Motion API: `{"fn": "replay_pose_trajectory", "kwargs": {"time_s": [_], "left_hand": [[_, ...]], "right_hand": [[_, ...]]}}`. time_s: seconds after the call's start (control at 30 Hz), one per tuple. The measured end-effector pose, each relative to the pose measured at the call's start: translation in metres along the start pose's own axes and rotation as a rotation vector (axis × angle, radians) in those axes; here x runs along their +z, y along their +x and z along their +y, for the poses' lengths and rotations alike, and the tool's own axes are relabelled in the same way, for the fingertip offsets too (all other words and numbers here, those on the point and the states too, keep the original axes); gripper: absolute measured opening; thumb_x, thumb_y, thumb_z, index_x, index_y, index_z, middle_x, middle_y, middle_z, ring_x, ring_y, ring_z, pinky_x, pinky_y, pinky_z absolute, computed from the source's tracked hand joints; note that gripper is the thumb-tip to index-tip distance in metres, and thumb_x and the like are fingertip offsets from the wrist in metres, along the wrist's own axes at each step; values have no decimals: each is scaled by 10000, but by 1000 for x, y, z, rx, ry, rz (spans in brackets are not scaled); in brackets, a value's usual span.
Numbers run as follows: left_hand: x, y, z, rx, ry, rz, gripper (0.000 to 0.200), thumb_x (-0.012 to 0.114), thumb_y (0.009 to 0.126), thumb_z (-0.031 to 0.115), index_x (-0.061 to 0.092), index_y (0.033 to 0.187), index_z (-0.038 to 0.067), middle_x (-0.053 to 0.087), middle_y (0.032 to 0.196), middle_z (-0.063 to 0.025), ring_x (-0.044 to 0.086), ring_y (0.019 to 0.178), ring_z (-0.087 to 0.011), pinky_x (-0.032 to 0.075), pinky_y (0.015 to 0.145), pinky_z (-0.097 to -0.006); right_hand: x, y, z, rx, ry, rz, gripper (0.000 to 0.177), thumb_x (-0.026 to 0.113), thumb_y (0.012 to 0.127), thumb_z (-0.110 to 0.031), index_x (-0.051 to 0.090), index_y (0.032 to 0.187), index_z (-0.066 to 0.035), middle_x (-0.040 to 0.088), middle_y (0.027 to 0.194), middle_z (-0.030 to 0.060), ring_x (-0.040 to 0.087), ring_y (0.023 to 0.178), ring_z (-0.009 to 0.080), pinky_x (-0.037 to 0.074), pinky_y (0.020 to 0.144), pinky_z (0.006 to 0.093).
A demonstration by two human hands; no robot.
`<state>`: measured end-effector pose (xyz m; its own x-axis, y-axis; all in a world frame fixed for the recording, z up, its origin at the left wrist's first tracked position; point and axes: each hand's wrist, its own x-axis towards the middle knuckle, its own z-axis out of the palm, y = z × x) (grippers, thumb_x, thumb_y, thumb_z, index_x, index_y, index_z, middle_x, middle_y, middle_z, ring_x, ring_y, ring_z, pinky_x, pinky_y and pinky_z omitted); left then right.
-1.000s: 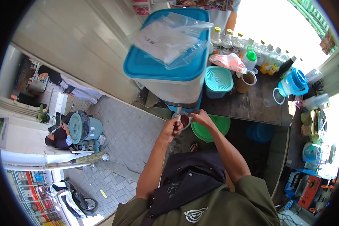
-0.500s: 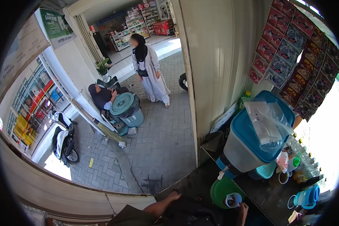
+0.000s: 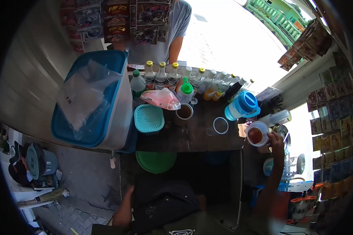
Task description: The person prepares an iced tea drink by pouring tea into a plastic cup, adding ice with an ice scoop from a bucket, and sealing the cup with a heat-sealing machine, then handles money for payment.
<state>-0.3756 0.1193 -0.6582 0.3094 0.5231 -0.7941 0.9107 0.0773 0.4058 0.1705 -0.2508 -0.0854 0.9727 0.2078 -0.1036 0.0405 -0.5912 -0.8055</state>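
Observation:
My right hand (image 3: 276, 141) is closed on the rim of a clear plastic cup (image 3: 261, 127), at the right end of the dark counter. Reddish-brown liquid shows inside the cup. A blue-lidded pitcher (image 3: 242, 105) stands just beyond it. Beside the pitcher is a clear, round-rimmed container (image 3: 220, 125). Low at the left, my left hand (image 3: 129, 190) hangs beside the dark cloth of my clothing, its fingers not clear. Under the counter edge sits a green bucket (image 3: 156, 161), partly hidden.
A large blue-lidded water container (image 3: 119, 113) with plastic bags on top fills the counter's left end. Near it are a turquoise basket (image 3: 149, 118), a container of brown liquid (image 3: 184, 112) and several bottles (image 3: 161, 76). A person (image 3: 178, 35) stands beyond. Sachets (image 3: 151, 19) hang above.
My view has swung right from the street to the counter. The cup in my right hand was over the green bucket; now it is up at the counter's right end.

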Motion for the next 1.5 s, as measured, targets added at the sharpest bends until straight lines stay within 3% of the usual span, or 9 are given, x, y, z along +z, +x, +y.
{"fn": "replay_pose_trajectory", "kwargs": {"time_s": [0.07, 0.13, 0.23, 0.37, 0.6, 0.73, 0.87, 1.03, 1.5], "left_hand": [[15, -3, 22, 67, 179, 53, 497, 519, 846, 386, 597, 1073, -49, 585, 1102, -262, 555, 1079, -354, 441, 865, -428], [14, -21, 87, 103, -8, 9, 484, 503, 855, 385, 607, 1057, -42, 589, 1082, -274, 557, 1064, -370, 436, 874, -418], [8, -82, 177, 96, 24, -2, 451, 524, 851, 365, 625, 1018, -41, 609, 1043, -262, 576, 1030, -363, 440, 851, -403], [24, -98, 197, 93, -127, -26, 409, 558, 839, 339, 642, 991, -32, 640, 976, -221, 603, 982, -324, 442, 823, -391], [38, -129, 150, -34, -93, 86, 367, 564, 838, 287, 639, 974, -45, 652, 920, -193, 618, 918, -282, 446, 790, -390], [48, -146, 118, -61, -152, 165, 355, 549, 842, 262, 635, 966, -60, 651, 926, -208, 621, 910, -289, 450, 781, -401], [56, -149, 94, 3, -262, 148, 361, 543, 847, 270, 639, 958, -59, 655, 912, -206, 627, 891, -286, 453, 769, -395], [48, -154, 102, 20, -49, 141, 353, 548, 850, 289, 656, 915, -41, 655, 855, -217, 643, 847, -276, 460, 757, -382], [43, -148, 54, 21, -158, 159, 318, 554, 828, 244, 646, 942, -38, 647, 913, -227, 630, 913, -307, 449, 793, -385]], "right_hand": [[3, 26, 8, -11, 32, 62, 261, 615, 816, -272, 591, 719, -31, 536, 642, 23, 502, 567, 72, 382, 498, 222], [7, 54, 22, -53, -106, 35, 293, 648, 795, -282, 607, 739, 3, 572, 686, 72, 552, 610, 121, 424, 554, 263], [30, 97, 80, -216, -210, 79, 344, 673, 771, -301, 624, 781, 39, 599, 733, 134, 598, 668, 200, 454, 614, 319], [62, 101, 68, -166, -203, 32, 383, 688, 751, -316, 638, 821, 56, 608, 774, 179, 618, 744, 265, 462, 673, 353], [95, 98, 70, -204, -512, -20, 415, 666, 757, -401, 653, 879, -4, 600, 936, 162, 586, 884, 318, 460, 769, 411], [104, 83, 42, -241, -637, -8, 367, 670, 755, -372, 611, 833, -18, 589, 866, 142, 595, 846, 309, 461, 732, 420], [116, 78, 27, -271, -608, -2, 371, 695, 738, -326, 557, 906, -26, 588, 866, 156, 597, 837, 317, 463, 723, 416], [128, 74, 18, -342, -593, 78, 505, 750, 699, -250, 459, 1045, -24, 609, 881, 202, 617, 838, 345, 475, 733, 421], [167, 49, -3, -421, -733, 106, 489, 736, 687, -172, 442, 1052, -30, 585, 897, 200, 570, 848, 351, 438, 756, 438]]}}
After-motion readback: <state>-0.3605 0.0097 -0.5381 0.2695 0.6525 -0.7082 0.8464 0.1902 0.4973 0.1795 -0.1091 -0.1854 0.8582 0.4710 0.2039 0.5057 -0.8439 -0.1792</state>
